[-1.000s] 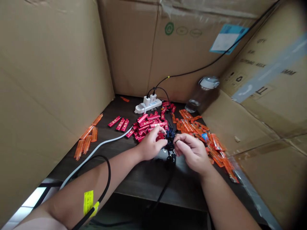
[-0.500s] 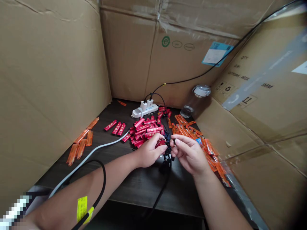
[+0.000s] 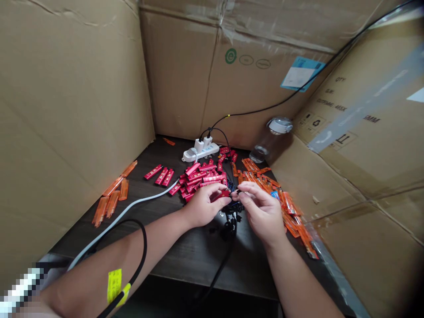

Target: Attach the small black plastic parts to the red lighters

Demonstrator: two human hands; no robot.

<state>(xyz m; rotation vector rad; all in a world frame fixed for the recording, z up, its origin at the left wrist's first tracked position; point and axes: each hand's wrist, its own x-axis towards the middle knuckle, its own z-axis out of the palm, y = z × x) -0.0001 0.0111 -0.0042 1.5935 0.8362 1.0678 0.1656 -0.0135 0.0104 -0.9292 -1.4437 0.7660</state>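
Observation:
My left hand (image 3: 206, 205) is closed around a red lighter (image 3: 225, 193), whose dark end points right. My right hand (image 3: 263, 210) pinches a small black part (image 3: 239, 191) between thumb and fingers, right up by that end; whether the two touch I cannot tell. Behind my left hand lies a heap of red lighters (image 3: 198, 176) with gold print. Small black and metal pieces (image 3: 233, 216) are piled under and in front of my fingertips. Right of my right hand spreads a pile of orange see-through lighters (image 3: 256, 179).
A white power strip (image 3: 205, 152) with plugs stands at the back, beside a clear bottle (image 3: 265, 139). A grey cable (image 3: 132, 205) crosses the dark table (image 3: 185, 260) at left, near more orange pieces (image 3: 112, 204). Cardboard walls (image 3: 179, 79) enclose three sides.
My right hand has brought the small black part leftward to the end of the red lighter. My left hand keeps its grip, and the view has shifted slightly.

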